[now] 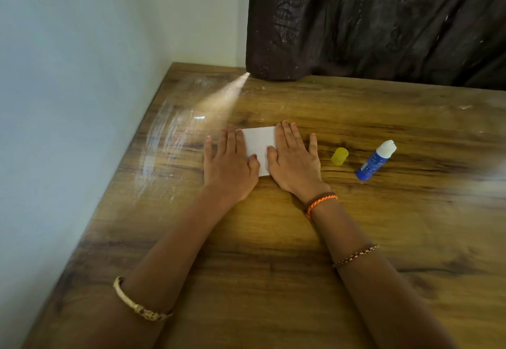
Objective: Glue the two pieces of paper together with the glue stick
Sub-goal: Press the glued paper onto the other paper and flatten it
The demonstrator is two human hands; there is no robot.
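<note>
White paper [259, 145] lies flat on the wooden table [273, 239], and I cannot tell two sheets apart. My left hand [228, 166] rests palm down on its left part, fingers spread. My right hand [294, 162] presses flat on its right part, fingers apart. Both hands hide the paper's outer edges. To the right lies the blue glue stick [375, 161] on its side, uncapped, with white glue showing at its far end. Its yellow cap [339, 156] lies between the stick and my right hand.
A pale wall [68, 102] runs along the table's left edge. A dark curtain [383, 19] hangs at the back and touches the tabletop. A streak of light [219, 99] falls across the far left of the table.
</note>
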